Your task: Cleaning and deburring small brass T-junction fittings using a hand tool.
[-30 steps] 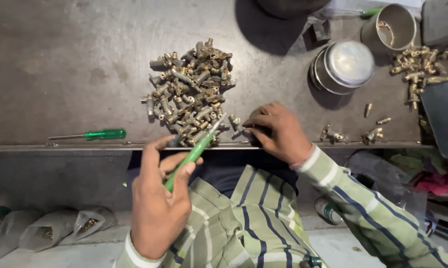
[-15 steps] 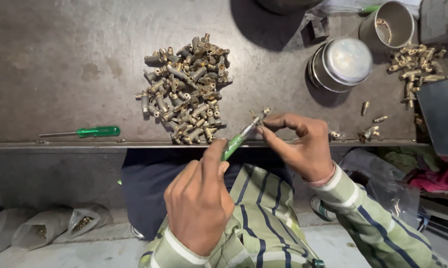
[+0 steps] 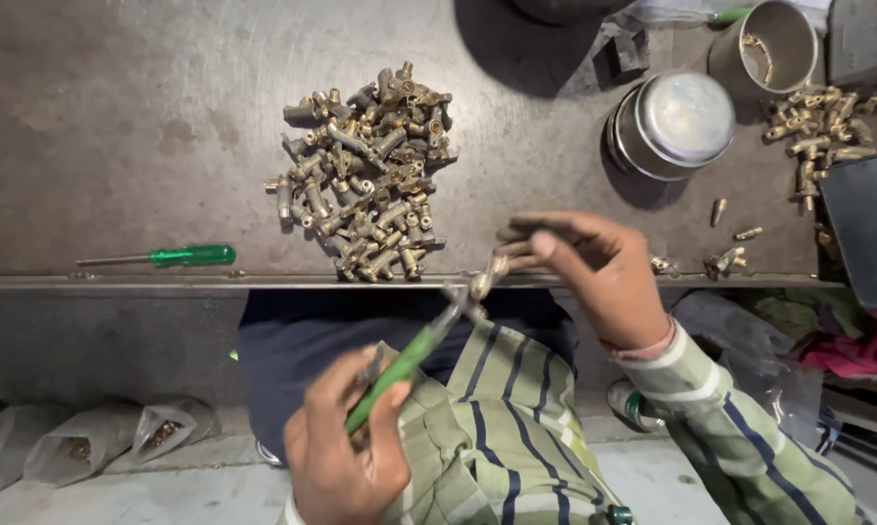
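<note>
left hand [image 3: 346, 457] was wrapped tight around a green-handled screwdriver [image 3: 404, 362], tip poking into a small brass fitting [image 3: 484, 282] pinched in the right hand [image 3: 594, 277], just off the metal bench [image 3: 118, 117] edge, near the fittings pile [image 3: 366, 175].

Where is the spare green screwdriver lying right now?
The spare green screwdriver lies on the metal bench near its front edge, left of the pile of brass fittings, away from both hands.

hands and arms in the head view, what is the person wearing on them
Both hands are bare: no gloves, rings or watch visible. The left hand and right hand come out of long, pale green-beige sleeves with dark navy stripes. Each cuff is light-coloured, and a thin pinkish edge shows at the right wrist.
</note>
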